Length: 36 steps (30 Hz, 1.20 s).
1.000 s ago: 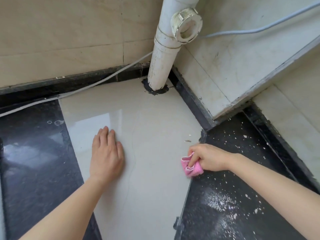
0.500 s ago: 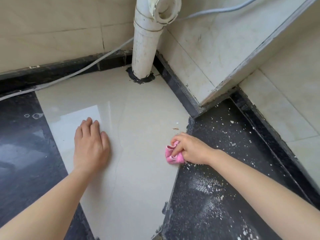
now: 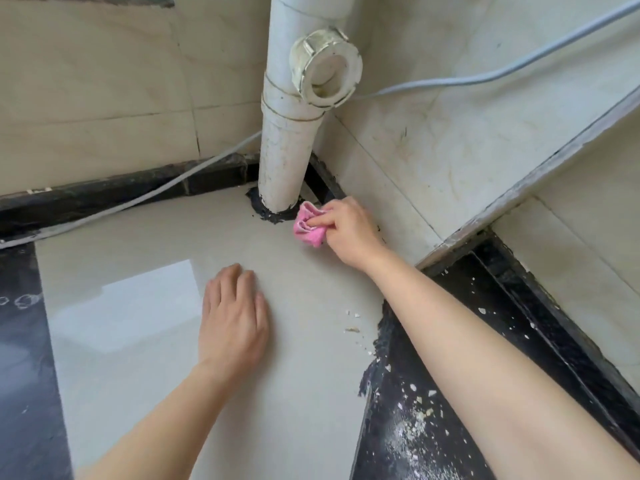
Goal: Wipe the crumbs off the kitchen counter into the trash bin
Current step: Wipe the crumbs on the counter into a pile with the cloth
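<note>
The right grip [image 3: 346, 230] pinches a bunched pink cloth [image 3: 308, 229], fingers curled round it, and presses it on the desk [image 3: 138, 358] just beside the foot of the white pipe [image 3: 285, 161], at the edge of the dark sealant ring [image 3: 261, 211]. Balled up, the cloth makes a small firm pad, likely so it can reach the tight corner between pipe and wall [image 3: 433, 150]. The left grip [image 3: 235, 320] lies palm down on the desk's pale part, fingers straight and together. It holds nothing and seems to brace the lean. The crumbs [image 3: 414, 424] lie mostly on the dark strip [image 3: 485, 292] around the right forearm [image 3: 467, 358], with a few at the pale edge, well apart from the cloth. No bin is in view, so the sweep toward it is not yet done.
</note>
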Motion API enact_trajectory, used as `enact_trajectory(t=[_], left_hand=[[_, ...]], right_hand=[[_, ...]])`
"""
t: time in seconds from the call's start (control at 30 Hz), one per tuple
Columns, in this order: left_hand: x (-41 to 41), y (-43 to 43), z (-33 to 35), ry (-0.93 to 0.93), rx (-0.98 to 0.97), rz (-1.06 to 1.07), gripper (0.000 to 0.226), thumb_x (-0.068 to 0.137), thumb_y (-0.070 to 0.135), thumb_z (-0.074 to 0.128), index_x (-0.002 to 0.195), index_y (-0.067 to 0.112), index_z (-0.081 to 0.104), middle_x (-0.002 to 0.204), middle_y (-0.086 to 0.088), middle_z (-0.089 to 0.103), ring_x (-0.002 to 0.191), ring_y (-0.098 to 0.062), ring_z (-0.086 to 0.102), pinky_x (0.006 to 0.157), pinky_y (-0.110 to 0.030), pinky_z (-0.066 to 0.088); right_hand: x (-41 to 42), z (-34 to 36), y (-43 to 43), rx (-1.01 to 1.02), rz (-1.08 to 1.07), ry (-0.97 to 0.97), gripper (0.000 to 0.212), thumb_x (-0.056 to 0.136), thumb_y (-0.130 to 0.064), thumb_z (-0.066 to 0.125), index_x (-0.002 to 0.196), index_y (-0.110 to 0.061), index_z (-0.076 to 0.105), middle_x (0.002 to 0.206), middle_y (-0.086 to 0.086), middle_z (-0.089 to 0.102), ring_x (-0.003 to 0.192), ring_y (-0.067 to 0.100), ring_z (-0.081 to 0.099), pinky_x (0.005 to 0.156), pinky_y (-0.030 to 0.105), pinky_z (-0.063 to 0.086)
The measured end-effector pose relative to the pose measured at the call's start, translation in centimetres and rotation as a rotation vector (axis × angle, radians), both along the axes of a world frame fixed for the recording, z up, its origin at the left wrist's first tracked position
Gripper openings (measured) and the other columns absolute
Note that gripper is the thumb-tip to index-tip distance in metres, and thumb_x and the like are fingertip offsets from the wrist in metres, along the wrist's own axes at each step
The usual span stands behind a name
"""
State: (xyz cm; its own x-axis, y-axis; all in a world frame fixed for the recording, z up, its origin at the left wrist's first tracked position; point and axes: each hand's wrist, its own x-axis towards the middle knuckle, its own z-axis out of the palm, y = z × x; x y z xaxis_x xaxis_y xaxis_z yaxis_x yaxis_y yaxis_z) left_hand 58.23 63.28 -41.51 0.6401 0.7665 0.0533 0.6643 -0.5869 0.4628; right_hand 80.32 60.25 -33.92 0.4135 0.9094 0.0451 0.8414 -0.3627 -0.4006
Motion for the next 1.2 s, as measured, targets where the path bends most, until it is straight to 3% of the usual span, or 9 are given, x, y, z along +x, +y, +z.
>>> enact_trajectory(t=[0.13,0.33,0.43,0.53,0.67,0.77,0.97,1.13,1.2], left_hand=[[0.4,-0.6,-0.4,0.000,0.036,0.045,0.033,0.091,0.026,0.029,0.114,0.010,0.047,0.128,-0.012,0.042,0.121,-0.033,0.037,0.108,-0.044,0.028],[0.4,-0.5,-0.1,0.036,-0.004,0.054,0.038,0.091,0.031,0.026,0.119,0.013,0.045,0.134,-0.010,0.039,0.125,-0.031,0.033,0.109,-0.041,0.025],[0.5,-0.6,0.1,0.044,-0.015,0.048,0.039,0.091,0.031,0.025,0.119,0.014,0.045,0.135,-0.011,0.038,0.127,-0.031,0.031,0.111,-0.043,0.024],[0.6,-0.6,0.3,0.062,-0.017,0.053,0.037,0.090,0.030,0.026,0.118,0.014,0.044,0.135,-0.011,0.038,0.126,-0.030,0.029,0.111,-0.045,0.027],[0.6,-0.6,0.2,0.066,-0.013,0.057,0.038,0.090,0.031,0.025,0.118,0.014,0.045,0.135,-0.012,0.039,0.127,-0.031,0.031,0.111,-0.045,0.026],[0.5,-0.6,0.1,0.048,-0.016,0.061,0.037,0.091,0.031,0.026,0.119,0.015,0.044,0.136,-0.011,0.038,0.129,-0.030,0.029,0.111,-0.042,0.024],[0.5,-0.6,-0.1,0.022,-0.024,0.073,0.038,0.090,0.030,0.028,0.121,0.014,0.044,0.136,-0.011,0.037,0.128,-0.031,0.029,0.110,-0.044,0.026],[0.6,-0.9,0.3,0.023,-0.034,0.068,0.037,0.090,0.029,0.028,0.120,0.013,0.044,0.137,-0.012,0.037,0.128,-0.032,0.028,0.109,-0.045,0.027],[0.6,-0.9,0.4,0.022,-0.033,0.066,0.038,0.090,0.029,0.028,0.119,0.013,0.045,0.137,-0.012,0.037,0.127,-0.033,0.029,0.110,-0.045,0.026]], right_hand=[[2.3,-2.8,5.0,-0.099,0.020,-0.140,0.023,0.086,-0.017,0.056,0.097,-0.015,0.076,0.094,0.011,0.065,0.095,0.031,0.054,0.071,0.032,0.043],[1.9,-3.4,2.1,-0.187,0.011,-0.001,0.032,0.081,-0.029,0.050,0.097,-0.017,0.075,0.095,0.008,0.067,0.090,0.027,0.061,0.074,0.033,0.049],[1.4,-1.0,-2.3,-0.393,0.115,-0.034,0.021,0.086,-0.021,0.058,0.091,-0.023,0.078,0.087,0.003,0.068,0.083,0.020,0.062,0.076,0.032,0.051],[1.1,1.9,-5.2,-0.654,0.143,0.033,0.040,0.073,-0.002,0.056,0.096,-0.026,0.078,0.094,-0.001,0.075,0.079,0.016,0.062,0.070,0.026,0.047],[1.3,2.1,-2.2,-0.443,0.102,0.129,0.027,0.082,-0.013,0.059,0.091,-0.029,0.078,0.088,-0.001,0.073,0.084,0.023,0.065,0.079,0.041,0.054],[1.5,-0.8,1.8,-0.359,0.066,-0.022,0.037,0.087,-0.035,0.041,0.103,-0.022,0.072,0.100,0.005,0.066,0.094,0.028,0.061,0.078,0.035,0.051],[0.2,-2.7,-2.9,-0.327,0.083,-0.062,0.030,0.092,-0.019,0.051,0.115,-0.023,0.070,0.108,0.009,0.068,0.099,0.030,0.063,0.072,0.026,0.040],[-1.9,0.3,-13.4,-0.443,0.244,0.001,0.033,0.089,-0.005,0.054,0.112,-0.020,0.072,0.132,0.004,0.061,0.117,0.026,0.059,0.101,0.037,0.046],[-2.4,1.4,-16.6,-0.576,0.304,0.006,0.032,0.091,-0.008,0.054,0.114,-0.021,0.071,0.136,0.002,0.058,0.122,0.023,0.055,0.101,0.032,0.044]])
